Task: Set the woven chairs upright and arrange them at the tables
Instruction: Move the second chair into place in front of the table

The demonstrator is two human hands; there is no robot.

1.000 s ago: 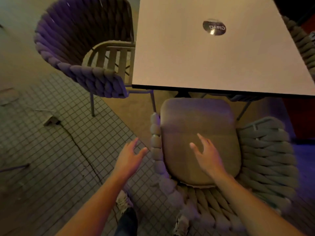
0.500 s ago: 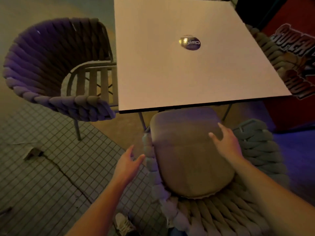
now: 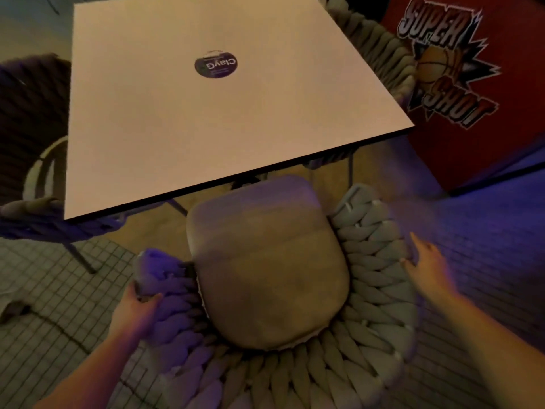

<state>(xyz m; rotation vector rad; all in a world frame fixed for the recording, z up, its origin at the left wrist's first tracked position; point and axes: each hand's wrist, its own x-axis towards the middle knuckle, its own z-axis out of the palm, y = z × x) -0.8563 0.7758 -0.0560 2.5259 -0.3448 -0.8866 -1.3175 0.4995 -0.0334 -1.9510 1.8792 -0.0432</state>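
A woven chair [image 3: 374, 290] with thick braided rope arms and a tan seat cushion [image 3: 268, 261] stands upright right below me, its front edge at the white square table [image 3: 182, 119]. My left hand [image 3: 137, 305] grips the end of the chair's left arm from outside. My right hand [image 3: 427, 265] is open, fingers spread, touching the outer side of the right arm. A second woven chair [image 3: 32, 113], purple-lit, stands upright at the table's left side. A third woven chair [image 3: 380, 51] shows behind the table's far right edge.
A round dark sticker [image 3: 216, 64] sits mid-table. A red arcade cabinet reading "Super Shot" [image 3: 460, 75] stands close on the right. Small-tiled floor [image 3: 44, 290] lies to the left with a dark cable [image 3: 50, 323] and a small object on it.
My left hand moved in and closed on the chair's left arm. My right hand left the cushion and went out to the right arm. My view shifted to the right.
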